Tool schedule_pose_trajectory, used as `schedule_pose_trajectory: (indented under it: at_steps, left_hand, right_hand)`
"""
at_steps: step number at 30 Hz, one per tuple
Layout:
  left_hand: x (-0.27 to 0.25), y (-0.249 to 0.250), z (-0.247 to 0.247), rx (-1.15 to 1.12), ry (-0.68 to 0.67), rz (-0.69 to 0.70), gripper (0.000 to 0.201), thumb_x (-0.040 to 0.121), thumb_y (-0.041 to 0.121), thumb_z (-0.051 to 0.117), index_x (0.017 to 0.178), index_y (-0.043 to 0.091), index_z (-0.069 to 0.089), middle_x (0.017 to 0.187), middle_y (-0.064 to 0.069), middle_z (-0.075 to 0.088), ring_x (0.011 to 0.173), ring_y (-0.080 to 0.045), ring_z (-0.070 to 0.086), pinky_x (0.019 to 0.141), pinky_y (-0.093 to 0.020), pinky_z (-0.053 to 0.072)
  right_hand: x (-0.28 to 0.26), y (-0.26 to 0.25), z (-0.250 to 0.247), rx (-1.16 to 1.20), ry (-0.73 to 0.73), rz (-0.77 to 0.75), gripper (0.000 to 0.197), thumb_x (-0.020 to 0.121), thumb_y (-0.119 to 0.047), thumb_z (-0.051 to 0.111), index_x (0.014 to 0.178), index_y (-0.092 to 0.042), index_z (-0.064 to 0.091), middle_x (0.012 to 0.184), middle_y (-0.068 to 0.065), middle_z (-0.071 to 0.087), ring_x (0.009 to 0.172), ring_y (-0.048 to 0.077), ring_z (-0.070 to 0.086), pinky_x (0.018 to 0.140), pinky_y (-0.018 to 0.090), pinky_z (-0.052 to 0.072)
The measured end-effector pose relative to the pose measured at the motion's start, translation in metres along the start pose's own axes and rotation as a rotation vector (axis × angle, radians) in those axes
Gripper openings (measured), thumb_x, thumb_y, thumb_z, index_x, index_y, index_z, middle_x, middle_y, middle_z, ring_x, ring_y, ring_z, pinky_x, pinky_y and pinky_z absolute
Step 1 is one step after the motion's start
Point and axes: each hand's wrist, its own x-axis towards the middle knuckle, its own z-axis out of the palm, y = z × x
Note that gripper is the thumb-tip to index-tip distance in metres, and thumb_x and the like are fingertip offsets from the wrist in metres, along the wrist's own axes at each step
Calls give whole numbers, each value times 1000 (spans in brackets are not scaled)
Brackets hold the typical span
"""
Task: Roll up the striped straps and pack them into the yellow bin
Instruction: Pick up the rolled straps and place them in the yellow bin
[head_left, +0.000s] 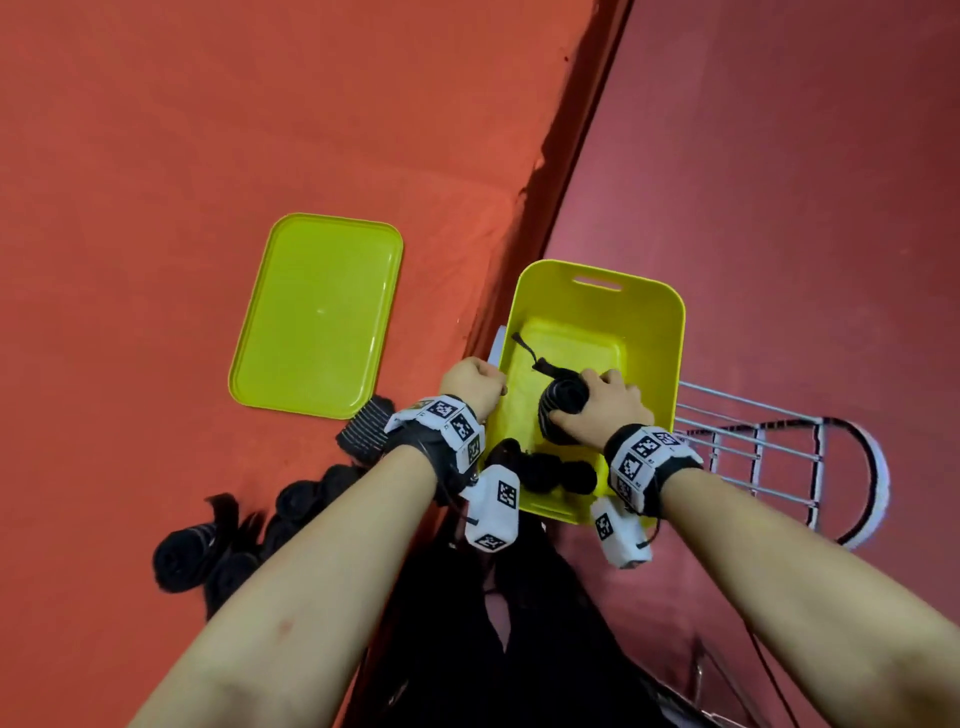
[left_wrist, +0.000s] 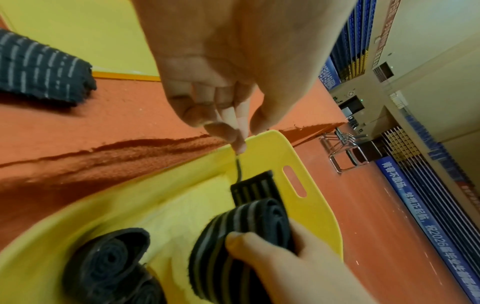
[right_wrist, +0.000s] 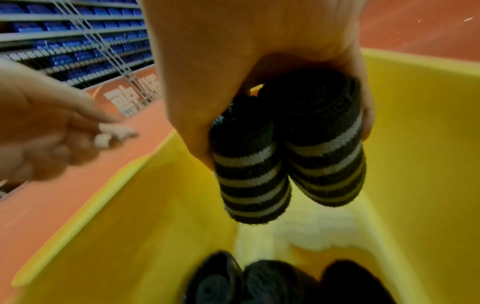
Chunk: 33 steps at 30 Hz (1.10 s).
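At the far left of the head view, a heap of rolled straps (head_left: 223, 545) is lying on the orange bench (head_left: 130, 208), with one striped roll (head_left: 363, 434) sitting apart, just beside the near edge of the yellow lid (head_left: 317, 314). The lid is lying flat on the bench, well apart from your hands.

Your left hand (head_left: 474, 387) is hovering at the left rim of the yellow bin (head_left: 660, 332), fingers curled. In the left wrist view its fingertips (left_wrist: 239, 144) are pinching the thin black cord (left_wrist: 238, 170) that is trailing from the flat tail end of the strap (the cord is hanging slack, not taut).

The bin is standing beyond the bench edge, over the darker red floor (head_left: 779, 156). Inside it, your right hand (head_left: 605, 410) is gripping the rolled striped strap (head_left: 561, 402), fingers wrapped around the roll, holding it above the bin's floor. In the right wrist view the bundle (right_wrist: 285, 164) is showing as two side-by-side coils with grey stripes; whether they are one strap folded or two, I cannot tell.

Three more dark rolls (head_left: 545, 470) are resting against the near wall of the bin.

At the right, a white wire rack (head_left: 769, 457) is standing just beside the bin.
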Motion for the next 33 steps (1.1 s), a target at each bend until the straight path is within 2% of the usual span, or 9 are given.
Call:
schedule_pose_trajectory:
  at_steps: [4,8,13,17,20,23,27,30,33]
  left_hand:
    - [14,-6,9,-70,78,-9,23,92,14,47,71,22,53,78,-3,69,57,-21,51,48,-23,37]
    - [20,-13,8,-64,162,-22,13,93,13,47,83,15,56,72,4,62,37,-6,41,35,-17,32]
    - [30,-31,12,31,224,-58,10,91,21,52,84,14,53,77,1,60,69,-20,51,64,-24,36]
    - [33,-39,20,105,120,-72,33,85,39,64,100,13,52,75,6,53,77,-19,54,71,-26,41]
    - [35,-42,26,142,72,-60,25,89,34,61,98,13,52,87,-2,58,91,-26,59,74,-26,41]
    - [35,-38,29,152,85,1,15,91,27,56,89,14,48,70,4,51,76,-28,59,72,-35,53]
    - [30,-35,26,152,64,54,17,94,21,49,80,18,40,62,2,46,49,-28,57,51,-41,55]
    - [28,-33,25,159,50,87,22,94,19,49,75,20,36,63,-1,46,51,-30,60,47,-39,53]
    - [28,-29,27,126,43,69,18,93,20,50,80,14,39,63,-1,44,54,-32,62,47,-40,52]
  right_hand:
    - [30,-4,39,-74,-84,-67,67,77,-61,57,133,-28,38,135,6,36,124,33,34,87,44,46]
    - [57,-17,65,-47,-122,-120,65,78,-60,55,132,-27,37,135,7,34,126,35,30,87,49,48]
    - [78,-32,85,-55,-178,-135,63,77,-60,57,126,-24,40,135,9,33,126,37,29,87,52,48]
    - [89,-33,94,-51,-212,-123,67,74,-60,57,128,-25,37,135,7,31,128,35,27,88,52,47]
    - [92,-31,98,-90,-247,-135,76,72,-62,62,134,-28,33,139,6,28,131,35,23,91,52,45]
    - [91,-33,98,-118,-289,-163,87,70,-65,62,139,-28,27,143,7,23,134,38,19,97,54,41]
    - [93,-33,97,-40,-433,-127,94,73,-72,55,147,-27,21,145,11,28,129,42,33,103,50,37]
    - [93,-23,97,-15,-480,-124,94,75,-70,57,149,-28,18,144,11,29,124,39,43,99,46,43]
    - [92,-18,99,6,-451,-118,94,75,-68,58,149,-31,15,144,12,31,126,40,41,102,46,41]
